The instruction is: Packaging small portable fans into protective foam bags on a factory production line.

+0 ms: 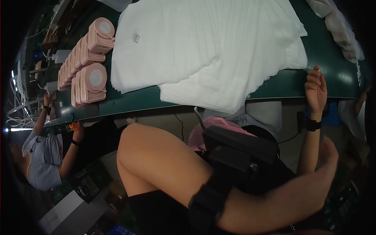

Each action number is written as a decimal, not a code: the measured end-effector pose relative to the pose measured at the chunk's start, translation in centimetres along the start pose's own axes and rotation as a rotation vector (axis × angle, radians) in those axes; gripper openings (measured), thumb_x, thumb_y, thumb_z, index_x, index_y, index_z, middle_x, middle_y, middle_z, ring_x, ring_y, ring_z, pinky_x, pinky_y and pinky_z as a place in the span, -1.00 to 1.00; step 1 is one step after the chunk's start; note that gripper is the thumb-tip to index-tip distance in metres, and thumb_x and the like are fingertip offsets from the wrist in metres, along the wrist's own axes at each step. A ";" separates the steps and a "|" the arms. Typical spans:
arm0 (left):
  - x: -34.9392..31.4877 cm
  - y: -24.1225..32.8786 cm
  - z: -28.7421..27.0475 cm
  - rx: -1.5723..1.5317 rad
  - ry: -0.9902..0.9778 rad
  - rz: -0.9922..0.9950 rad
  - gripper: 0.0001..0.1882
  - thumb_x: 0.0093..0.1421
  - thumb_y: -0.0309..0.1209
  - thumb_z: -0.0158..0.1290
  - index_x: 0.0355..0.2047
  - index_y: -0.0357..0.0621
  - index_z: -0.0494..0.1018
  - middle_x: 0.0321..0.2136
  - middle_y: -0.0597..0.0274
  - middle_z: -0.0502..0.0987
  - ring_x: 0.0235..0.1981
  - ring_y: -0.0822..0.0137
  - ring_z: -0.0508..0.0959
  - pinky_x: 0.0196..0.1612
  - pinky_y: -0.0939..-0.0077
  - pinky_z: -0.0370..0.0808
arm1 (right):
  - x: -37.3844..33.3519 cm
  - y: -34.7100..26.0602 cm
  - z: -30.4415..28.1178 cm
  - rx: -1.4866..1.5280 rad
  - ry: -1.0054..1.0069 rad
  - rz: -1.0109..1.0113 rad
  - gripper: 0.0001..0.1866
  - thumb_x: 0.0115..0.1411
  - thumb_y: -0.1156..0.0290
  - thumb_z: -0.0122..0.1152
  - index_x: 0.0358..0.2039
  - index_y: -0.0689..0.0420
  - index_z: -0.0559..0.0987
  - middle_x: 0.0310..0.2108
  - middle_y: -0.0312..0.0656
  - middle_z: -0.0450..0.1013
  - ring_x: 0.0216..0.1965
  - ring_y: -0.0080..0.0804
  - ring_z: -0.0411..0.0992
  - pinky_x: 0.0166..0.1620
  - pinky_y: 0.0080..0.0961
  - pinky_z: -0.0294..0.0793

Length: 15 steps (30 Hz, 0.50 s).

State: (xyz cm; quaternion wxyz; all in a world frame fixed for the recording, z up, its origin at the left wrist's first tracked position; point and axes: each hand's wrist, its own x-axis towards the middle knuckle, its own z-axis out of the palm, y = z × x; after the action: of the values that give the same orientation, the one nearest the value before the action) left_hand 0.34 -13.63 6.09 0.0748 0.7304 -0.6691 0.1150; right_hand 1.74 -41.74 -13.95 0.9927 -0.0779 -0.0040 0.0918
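My left forearm crosses in front of me, a black strapped device on its wrist. My left hand (328, 158) is beside my right forearm, fingers stretched upward and slightly blurred; I cannot tell whether it touches the arm. My right hand (315, 92) is raised at the table's front edge, palm toward me, fingers loosely bent and apart, with nothing visible in it. Near its fingertips lies the right edge of a wide fanned stack of thin white sheets or flat bags (235, 51). The top one carries a small dark mark.
Pink boxy items (92, 84) with pale round discs stand in rows left of the stack on the green table (137, 100). White wrapped material (340, 29) lies at the far right. At left, another person (45, 156) holds something orange (73, 125). Pink mesh (219, 125) shows below the table edge.
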 end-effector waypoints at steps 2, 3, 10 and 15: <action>-0.2 -0.6 -0.5 -0.014 -0.044 0.032 -0.70 0.02 -0.38 -0.08 -0.36 -0.38 0.49 -0.41 0.03 0.50 -0.30 0.09 0.49 -0.12 0.25 0.40 | 0.4 0.3 -0.4 -0.008 -0.014 -0.023 -0.68 0.33 0.39 -0.23 0.07 0.19 0.25 -0.26 -0.28 0.23 -0.34 -0.54 0.20 -0.28 -0.57 0.21; -0.2 -0.9 -0.7 -0.017 -0.064 0.054 -0.71 0.01 -0.37 -0.07 -0.37 -0.38 0.49 -0.41 0.03 0.49 -0.31 0.09 0.48 -0.13 0.26 0.40 | 0.6 0.4 -0.3 -0.014 -0.025 -0.040 -0.68 0.33 0.39 -0.23 0.06 0.19 0.25 -0.27 -0.28 0.22 -0.35 -0.55 0.19 -0.29 -0.57 0.21; -0.6 -2.9 -1.8 -0.051 -0.178 0.241 -0.72 -0.02 -0.34 -0.02 -0.40 -0.36 0.46 -0.44 0.03 0.46 -0.33 0.14 0.47 -0.15 0.30 0.40 | -3.3 -0.2 -1.1 -0.360 -0.012 0.036 -0.68 0.29 0.30 -0.10 -0.03 0.20 0.34 -0.31 -0.27 0.27 -0.36 -0.50 0.26 -0.32 -0.56 0.29; -7.7 -4.5 5.1 -0.643 -0.293 -0.306 -0.76 0.03 -0.39 0.08 -0.32 -0.29 0.43 -0.41 0.14 0.47 -0.33 0.15 0.48 -0.20 0.36 0.40 | -8.6 -3.6 -2.4 -0.943 0.026 0.518 -0.65 0.23 0.25 0.01 -0.14 0.30 0.46 -0.20 -0.02 0.47 -0.27 -0.29 0.49 -0.25 -0.40 0.49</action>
State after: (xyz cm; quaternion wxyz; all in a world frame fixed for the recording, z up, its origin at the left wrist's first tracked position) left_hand 4.56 -7.13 -0.71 0.2200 0.7698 -0.5579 -0.2187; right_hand -6.00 -47.17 -15.74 0.7949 -0.5147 -0.0129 0.3209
